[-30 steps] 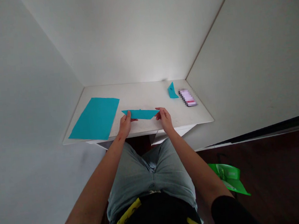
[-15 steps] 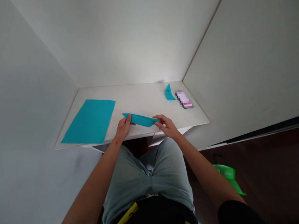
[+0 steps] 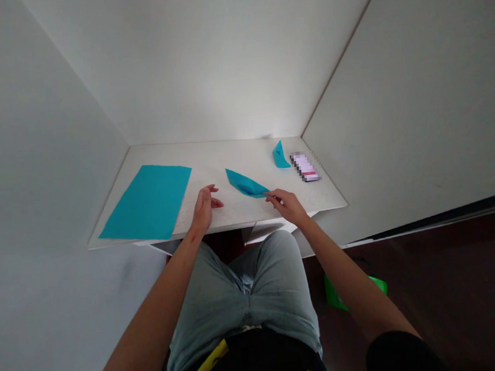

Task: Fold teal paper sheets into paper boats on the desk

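Turquoise folded paper (image 3: pixel 244 184) — likely light, creasable; hold ends, as your right hand (image 3: pixel 288 205) pinches — left hand (image 3: pixel 204 208) half-open, empty.

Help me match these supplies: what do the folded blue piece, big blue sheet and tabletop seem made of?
Folded blue piece: probably matte paper; it looks thin, creased and sharp-pointed. Big blue sheet: likely matte paper or light card, as it lies flat with even colour and no glare. Tabletop: white, with little shine; perhaps painted or laminated board, though I cannot tell which.
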### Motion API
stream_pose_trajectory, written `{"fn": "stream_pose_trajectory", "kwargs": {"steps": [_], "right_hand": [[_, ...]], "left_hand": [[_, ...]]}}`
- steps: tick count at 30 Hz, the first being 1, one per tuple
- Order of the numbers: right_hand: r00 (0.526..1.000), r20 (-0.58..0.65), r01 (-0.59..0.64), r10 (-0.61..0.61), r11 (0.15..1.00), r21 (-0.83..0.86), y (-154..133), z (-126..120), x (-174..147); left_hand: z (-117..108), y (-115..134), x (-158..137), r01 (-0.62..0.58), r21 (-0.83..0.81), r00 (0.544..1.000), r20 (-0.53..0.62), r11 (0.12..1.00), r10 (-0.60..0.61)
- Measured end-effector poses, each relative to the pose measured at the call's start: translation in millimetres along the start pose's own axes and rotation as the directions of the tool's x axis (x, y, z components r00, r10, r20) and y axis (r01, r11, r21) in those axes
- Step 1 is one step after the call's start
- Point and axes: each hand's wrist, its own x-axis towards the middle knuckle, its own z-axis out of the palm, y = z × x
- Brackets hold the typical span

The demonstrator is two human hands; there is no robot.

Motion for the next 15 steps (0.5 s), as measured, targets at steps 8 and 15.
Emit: {"fn": "stream_pose_trajectory", "kwargs": {"steps": [8,15], "right_hand": [[0.937,-0.262,-0.285,0.231,0.939,-0.191,53,-36,46],[0.91,-0.333,-0.321,0.248,0.928,-0.187,49,-29,42]], "left_hand": [[0,3,-2,0.006,0.017,0.998,0.069,1.0,-0.007],[1,8,-2,-0.001,0.046,0.997,0.078,0.999,-0.003]]}}
